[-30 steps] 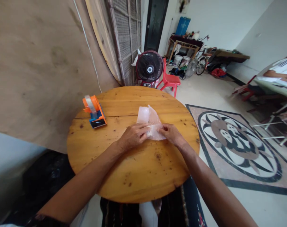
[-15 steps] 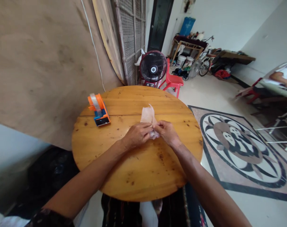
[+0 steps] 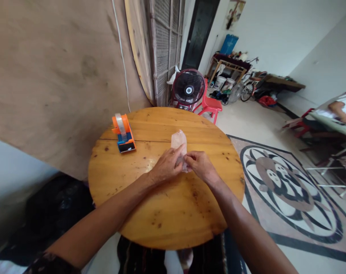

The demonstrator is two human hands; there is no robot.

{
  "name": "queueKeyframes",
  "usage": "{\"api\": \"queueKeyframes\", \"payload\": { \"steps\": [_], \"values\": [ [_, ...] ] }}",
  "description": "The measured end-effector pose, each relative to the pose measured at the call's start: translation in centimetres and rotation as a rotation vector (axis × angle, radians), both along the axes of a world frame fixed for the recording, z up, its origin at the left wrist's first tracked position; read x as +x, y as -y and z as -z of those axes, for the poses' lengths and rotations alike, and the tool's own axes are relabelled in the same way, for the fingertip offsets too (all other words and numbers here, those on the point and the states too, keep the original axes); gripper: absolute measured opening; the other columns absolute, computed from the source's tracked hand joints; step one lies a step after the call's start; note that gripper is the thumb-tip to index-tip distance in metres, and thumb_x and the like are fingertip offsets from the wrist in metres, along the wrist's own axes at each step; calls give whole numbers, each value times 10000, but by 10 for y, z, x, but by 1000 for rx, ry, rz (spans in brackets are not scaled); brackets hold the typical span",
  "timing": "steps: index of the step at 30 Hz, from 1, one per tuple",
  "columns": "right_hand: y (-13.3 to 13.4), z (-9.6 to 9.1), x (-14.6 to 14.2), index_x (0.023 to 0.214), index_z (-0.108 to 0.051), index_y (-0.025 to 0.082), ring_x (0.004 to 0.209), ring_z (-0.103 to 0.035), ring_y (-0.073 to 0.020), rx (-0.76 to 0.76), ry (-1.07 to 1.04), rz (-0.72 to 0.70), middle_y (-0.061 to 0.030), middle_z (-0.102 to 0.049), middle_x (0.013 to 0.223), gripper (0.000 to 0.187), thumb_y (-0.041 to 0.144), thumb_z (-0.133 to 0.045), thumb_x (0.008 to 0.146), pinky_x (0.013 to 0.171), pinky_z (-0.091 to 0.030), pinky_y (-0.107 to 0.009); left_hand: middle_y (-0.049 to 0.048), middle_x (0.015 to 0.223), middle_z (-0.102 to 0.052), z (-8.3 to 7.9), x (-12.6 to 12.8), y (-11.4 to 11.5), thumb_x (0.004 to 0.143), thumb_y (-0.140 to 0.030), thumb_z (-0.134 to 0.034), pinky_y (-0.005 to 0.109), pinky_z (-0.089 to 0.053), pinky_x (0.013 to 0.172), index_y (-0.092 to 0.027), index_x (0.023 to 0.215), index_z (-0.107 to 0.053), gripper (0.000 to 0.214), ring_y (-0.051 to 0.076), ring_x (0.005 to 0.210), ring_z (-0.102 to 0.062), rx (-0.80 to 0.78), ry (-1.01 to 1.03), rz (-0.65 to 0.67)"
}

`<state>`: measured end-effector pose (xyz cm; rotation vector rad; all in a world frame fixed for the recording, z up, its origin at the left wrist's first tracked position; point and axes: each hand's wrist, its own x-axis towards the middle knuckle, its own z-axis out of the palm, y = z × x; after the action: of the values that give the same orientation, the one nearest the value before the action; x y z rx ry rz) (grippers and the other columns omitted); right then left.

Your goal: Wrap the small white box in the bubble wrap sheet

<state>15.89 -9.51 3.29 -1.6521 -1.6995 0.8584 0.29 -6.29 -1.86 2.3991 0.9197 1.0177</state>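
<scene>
A thin, pale pinkish, crumpled bag [image 3: 178, 139], perhaps of plastic, lies on the round wooden table [image 3: 161, 213] between my hands. My left hand [image 3: 169, 163] has its forefinger stretched along the bag and its thumb lower down, keeping hold of its left side. With thumb and forefinger pinched together, my right hand [image 3: 200, 163] grips the bag's lower right edge. My fingers cover part of the bag, and whatever may be inside cannot be made out. An orange and blue tape dispenser [image 3: 124, 133] with a roll of clear tape stands at the table's left.
Beyond the table are a fan [image 3: 189, 89] and a red plastic chair [image 3: 212, 104]. Brown boarding [image 3: 61, 76] rises close on the left, above a dark bag [image 3: 58, 205]. Another person's arm [image 3: 337, 110] rests on a table at far right.
My left forefinger has straightened along the bag, and the bag's top now looks flatter. My right hand stays pinched at its edge. The view has shifted slightly.
</scene>
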Motion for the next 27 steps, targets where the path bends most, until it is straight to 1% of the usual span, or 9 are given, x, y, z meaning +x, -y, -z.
{"api": "queueKeyframes", "payload": {
  "steps": [3,7,11,13,15,17,20,23,27],
  "values": [
    [2,-8,1,609,-618,163,500,-529,-113,-9,64,-88,3,-581,523,273,246,-458,813,529,-398,-223,120,1157,-597,4,1,0,797,-146,-484,392,-471,915,-169,1439,-298,669,224,1028,-570,-37,53,23],
    [5,-14,4,753,-682,158,552,-521,-115,-66,35,-173,17,-608,606,180,215,-512,772,558,-401,-227,130,1238,-563,4,-1,0,807,-136,-480,402,-456,951,-178,1437,-293,658,225,1097,-548,-33,99,50],
    [8,-9,2,881,-698,157,590,-505,-113,-8,160,-128,11,-622,685,177,195,-581,754,581,-383,-232,126,1251,-548,-2,-9,-1,745,-120,-532,429,-425,996,-172,1316,-448,579,251,1164,-499,26,136,42],
    [10,-5,-1,925,-686,150,600,-508,-113,27,214,-95,7,-620,698,201,172,-613,740,595,-379,-234,103,1135,-585,-6,-13,-2,714,-118,-545,397,-471,926,-165,1176,-547,465,234,1051,-547,-4,152,-30],
    [12,-3,-3,959,-669,153,611,-519,-117,48,255,-87,0,-629,719,222,162,-625,742,608,-377,-239,64,971,-602,-8,-16,-2,715,-108,-524,330,-510,792,-160,1050,-595,347,186,869,-578,-68,181,-87],
    [14,-2,-5,958,-659,172,634,-537,-128,63,311,-87,-8,-642,739,204,169,-614,760,620,-370,-245,40,876,-595,-9,-16,-1,729,-100,-507,280,-500,694,-155,979,-613,277,153,761,-564,-101,219,-88],
    [15,-5,-7,930,-654,202,654,-554,-142,77,388,-83,-14,-655,754,170,182,-594,772,624,-358,-252,37,862,-592,-9,-11,3,759,-98,-507,254,-478,661,-156,968,-624,246,141,750,-554,-96,272,-37],
    [14,-9,-8,895,-653,207,617,-539,-135,65,391,-99,-9,-650,730,151,178,-561,778,603,-351,-248,29,864,-586,-7,-5,6,781,-123,-532,246,-461,650,-173,945,-631,198,137,753,-548,-111,260,-13],
    [11,-14,-5,912,-648,196,613,-525,-131,24,364,-149,-6,-631,715,191,158,-551,752,587,-353,-244,-5,772,-546,-7,3,5,738,-182,-619,235,-412,596,-172,838,-604,101,122,670,-499,-167,253,-108]
  ]
}}
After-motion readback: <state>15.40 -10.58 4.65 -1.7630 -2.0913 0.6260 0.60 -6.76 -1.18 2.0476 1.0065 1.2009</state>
